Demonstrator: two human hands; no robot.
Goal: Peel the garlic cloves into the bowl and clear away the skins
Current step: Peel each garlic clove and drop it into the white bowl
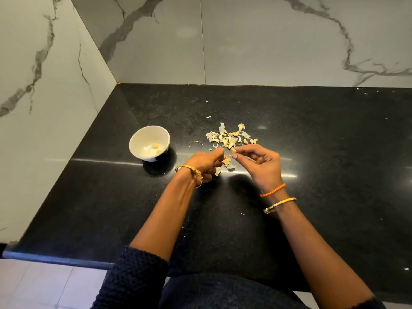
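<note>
Over black stone desk (312, 152), both hands' grips pinch small papery garlic clove (233, 150) w/ fingertips: left hand (206, 162), right hand (262, 163); light, slippery, prob. best nipped at its tip.

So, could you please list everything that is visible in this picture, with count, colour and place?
bowl: one, white, on the counter, left of the hands
peeled cloves: two or so, pale yellow, inside the bowl
garlic skins: one loose pile, cream and yellow, beyond the hands
counter: one, black, glossy
wall tiles: white marble with grey veins, behind and left
bangles: gold, one on each wrist; orange thread on the right
left hand: curled round garlic pieces
right hand: pinching a clove or skin
</note>
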